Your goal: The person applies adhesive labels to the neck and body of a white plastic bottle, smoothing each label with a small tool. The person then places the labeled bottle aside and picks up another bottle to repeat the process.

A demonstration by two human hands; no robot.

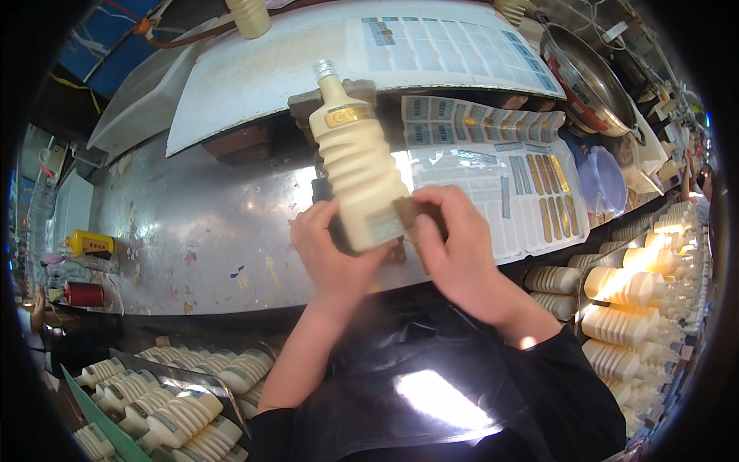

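Note:
A cream-coloured ribbed bottle leans over the metal worktop, its threaded silver neck pointing away from me. Round its shoulder runs a gold label, and a greyish label lies on the flat part near the base. My left hand grips the bottle low on its left side, thumb toward the base. In my right hand, fingers and thumb pinch a small flat brown piece against the bottle beside the lower label. Behind the bottle stands a dark block-like rest, partly hidden.
Label sheets with gold and blue-grey strips lie to the right. Beyond is a raised white board with another bottle. A metal pan and lilac bucket stand right. Crates of bottles flank me; a yellow container sits left.

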